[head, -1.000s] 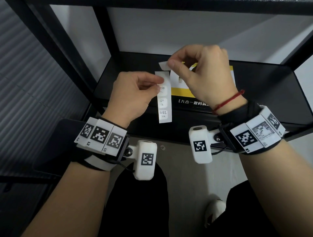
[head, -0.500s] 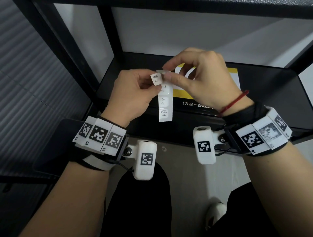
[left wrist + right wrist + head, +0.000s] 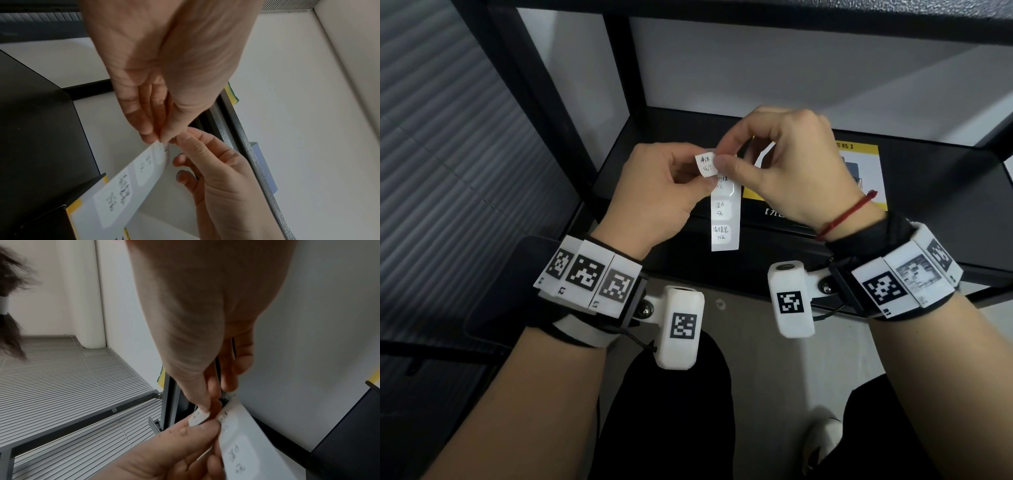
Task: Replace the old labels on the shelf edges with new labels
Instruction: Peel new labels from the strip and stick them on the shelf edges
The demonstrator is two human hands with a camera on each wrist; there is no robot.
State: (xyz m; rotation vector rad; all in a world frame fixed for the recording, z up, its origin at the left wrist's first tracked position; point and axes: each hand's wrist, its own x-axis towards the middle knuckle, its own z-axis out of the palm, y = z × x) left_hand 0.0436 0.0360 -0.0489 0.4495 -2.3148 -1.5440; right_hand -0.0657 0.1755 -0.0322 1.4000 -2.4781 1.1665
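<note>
**Label half-peeled off strip, both hands pinching**

Left hand (image 3: 657,192): thumb and forefinger clamped on the top end of the label strip (image 3: 725,219), held up in front of the black shelf (image 3: 928,192). Strip hangs straight down; three handwritten labels remain stuck on it, stacked one under another.

Centre: single label (image 3: 705,164) sits at the strip's top, curling out to the left. Looks partly lifted from the backing; can't tell from the head view whether its right edge is free, fingers cover it.

Right hand (image 3: 787,164): thumb and forefinger pinched on the right side of that label, other fingers curled behind. A second scrap of white paper (image 3: 763,156) shows between the curled fingers. Red cord bracelet (image 3: 846,216) on the wrist.

Right of the hands: yellow-and-white box (image 3: 866,171) lies flat on the shelf, well behind the strip.

Wrist views confirm both pinches meet at the strip's top end; writing there is blurred.
</note>
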